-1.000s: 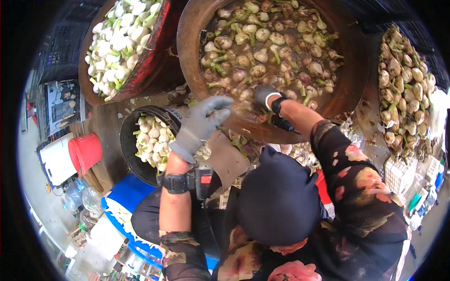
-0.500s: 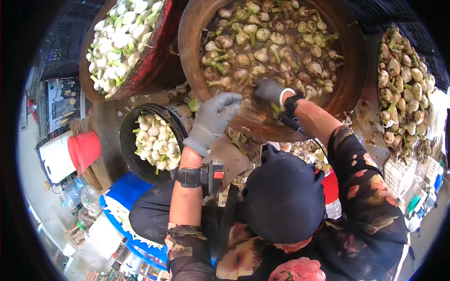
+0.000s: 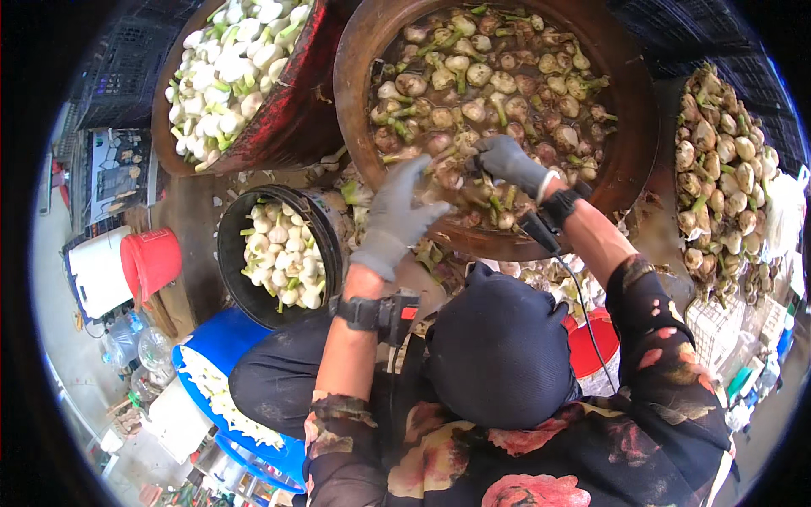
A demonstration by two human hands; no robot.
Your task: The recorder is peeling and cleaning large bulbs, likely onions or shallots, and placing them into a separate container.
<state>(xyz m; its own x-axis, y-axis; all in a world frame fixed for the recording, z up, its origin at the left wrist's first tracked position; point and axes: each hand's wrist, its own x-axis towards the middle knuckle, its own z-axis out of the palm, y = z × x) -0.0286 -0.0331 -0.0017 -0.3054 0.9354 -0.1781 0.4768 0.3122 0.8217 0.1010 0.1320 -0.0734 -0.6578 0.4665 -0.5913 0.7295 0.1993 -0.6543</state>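
A wide, rust-brown tub (image 3: 632,127) of murky water stands in front of me, full of floating garlic bulbs (image 3: 503,82) with short green stems. In a grey glove, my left hand (image 3: 393,221) hovers at the tub's near left rim, its fingers and thumb spread and nothing seen between them. Over the water near the middle, my right hand (image 3: 509,165), gloved too, has its fingers curled closed. Something small and dark shows under those fingers, too unclear to name. Close to my left wrist is a black bucket (image 3: 226,270) holding cleaner white garlic bulbs (image 3: 283,253).
At the far left, a red-and-black drum (image 3: 291,106) holds white garlic. A heap of unwashed garlic (image 3: 722,160) rises on the right. Blue tub (image 3: 232,334), red bucket (image 3: 152,260) and white crate (image 3: 714,325) stand around me. A cable (image 3: 587,317) hangs from my right wrist.
My right hand has lifted from the water, shifted slightly right and curled closed. My left hand's fingers have spread wider. The view has shifted a little.
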